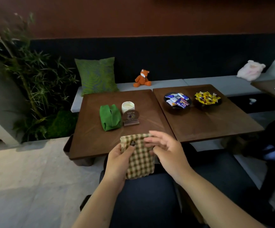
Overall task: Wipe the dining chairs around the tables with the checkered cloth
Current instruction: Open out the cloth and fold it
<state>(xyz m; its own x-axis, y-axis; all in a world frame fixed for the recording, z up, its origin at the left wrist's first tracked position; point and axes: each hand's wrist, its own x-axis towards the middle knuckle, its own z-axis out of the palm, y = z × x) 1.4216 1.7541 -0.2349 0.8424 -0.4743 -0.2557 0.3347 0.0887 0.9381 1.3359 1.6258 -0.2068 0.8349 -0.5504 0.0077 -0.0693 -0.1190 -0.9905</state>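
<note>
Checkered cloth [140, 159] hangs folded between both hands, just past the near edge of the left tabletop [90, 142], in front of the person's lap. Head view only. Left hand [117, 163] grips the cloth's left side, thumb pressed on the front face near the top corner, dark-painted nail showing, other fingers hidden behind the fabric. Right hand [168, 152] is at the cloth's upper right edge, fingers loosely spread and slightly curled; fingertips touch or nearly touch the fabric, can't tell if they pinch it. Left tabletop carries a green pouch [110, 119] mid-surface, a white candle jar [127, 106] just right of it, and a small round sign on a stand [130, 117] in front of the jar, touching or nearly so. Right tabletop [215, 127] butts against the left one; two dark bowls sit toward its far edge, one with blue-white packets [177, 100], one with yellow candies [207, 98]. Bench [207, 80] runs behind both tables: green cushion [97, 75] at the left end, orange fox toy [142, 78] beside it, pink plush [250, 70] far right. Plants [31, 76] stand left of the bench. Chairs not clearly visible.
</note>
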